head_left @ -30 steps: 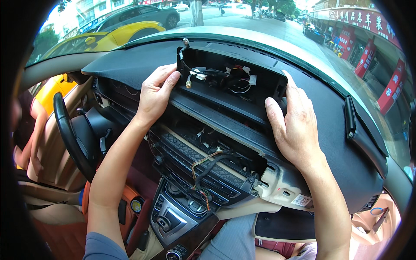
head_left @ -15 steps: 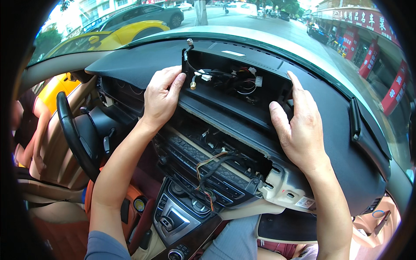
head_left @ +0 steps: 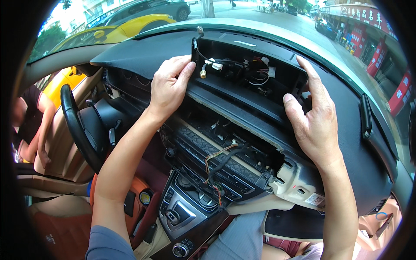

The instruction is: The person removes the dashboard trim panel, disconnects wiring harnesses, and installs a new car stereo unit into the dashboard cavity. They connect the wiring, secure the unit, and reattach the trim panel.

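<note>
A black rectangular housing [head_left: 242, 100] stands in the middle of the dashboard top, its open front toward me. Inside lie loose wires with white connectors [head_left: 214, 64] and a cable with a brass-coloured round plug [head_left: 203, 74]. My left hand [head_left: 171, 84] is closed on the housing's left edge, thumb in front. At the right end, my right hand [head_left: 315, 119] has thumb and index finger spread; its other fingers are partly hidden beside the housing. A second cable with a metal end [head_left: 199, 30] sticks up above the left corner.
Below gapes an opening in the centre dash with a hanging wire harness [head_left: 215, 162] and an exposed beige bracket [head_left: 299, 184]. The steering wheel [head_left: 71, 125] is at left, the gear console [head_left: 180, 214] lower down. Another person's arm [head_left: 43, 117] shows by the driver's door.
The whole scene has shifted slightly right and up in view. My left hand keeps its hold on the housing edge. My right index finger and thumb are spread a little wider.
</note>
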### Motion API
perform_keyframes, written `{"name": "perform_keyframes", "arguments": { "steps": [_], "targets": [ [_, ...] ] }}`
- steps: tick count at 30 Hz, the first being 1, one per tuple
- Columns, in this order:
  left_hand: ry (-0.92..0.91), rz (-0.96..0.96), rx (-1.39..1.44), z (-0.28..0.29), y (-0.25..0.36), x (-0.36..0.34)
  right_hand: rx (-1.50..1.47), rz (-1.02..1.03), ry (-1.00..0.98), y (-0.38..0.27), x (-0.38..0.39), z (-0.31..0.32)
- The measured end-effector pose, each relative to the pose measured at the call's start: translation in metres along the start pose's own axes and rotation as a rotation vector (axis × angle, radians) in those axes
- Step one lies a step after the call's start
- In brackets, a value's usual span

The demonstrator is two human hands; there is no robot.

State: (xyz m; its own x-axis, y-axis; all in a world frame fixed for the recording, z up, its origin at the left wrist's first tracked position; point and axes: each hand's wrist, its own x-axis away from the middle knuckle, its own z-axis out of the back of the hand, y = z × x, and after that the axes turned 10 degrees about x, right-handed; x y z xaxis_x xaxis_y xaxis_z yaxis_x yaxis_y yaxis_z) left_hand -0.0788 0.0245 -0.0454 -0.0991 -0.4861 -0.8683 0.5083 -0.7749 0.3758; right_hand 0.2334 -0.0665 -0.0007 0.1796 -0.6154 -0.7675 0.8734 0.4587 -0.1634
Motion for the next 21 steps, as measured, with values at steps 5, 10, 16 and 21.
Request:
{"name": "perform_keyframes", "arguments": {
  "steps": [5, 10, 16, 21],
  "targets": [
    [0.007, 0.002, 0.02, 0.0011, -0.0058, -0.0014, -0.057, -0.065, -0.048, 0.0003, 0.0, 0.0019],
    [-0.01, 0.059, 0.08, 0.0011, -0.0081, -0.0005, -0.08, -0.107, -0.065, 0.0038, 0.001, -0.0016],
    [-0.03, 0.041, 0.022, 0.0031, -0.0082, -0.0016, -0.091, -0.093, -0.068, 0.0058, 0.0, -0.0022],
    [-0.052, 0.024, 0.007, 0.0042, -0.0072, -0.0029, -0.139, -0.12, -0.072, 0.0038, -0.0004, -0.0002]
  ]
}}
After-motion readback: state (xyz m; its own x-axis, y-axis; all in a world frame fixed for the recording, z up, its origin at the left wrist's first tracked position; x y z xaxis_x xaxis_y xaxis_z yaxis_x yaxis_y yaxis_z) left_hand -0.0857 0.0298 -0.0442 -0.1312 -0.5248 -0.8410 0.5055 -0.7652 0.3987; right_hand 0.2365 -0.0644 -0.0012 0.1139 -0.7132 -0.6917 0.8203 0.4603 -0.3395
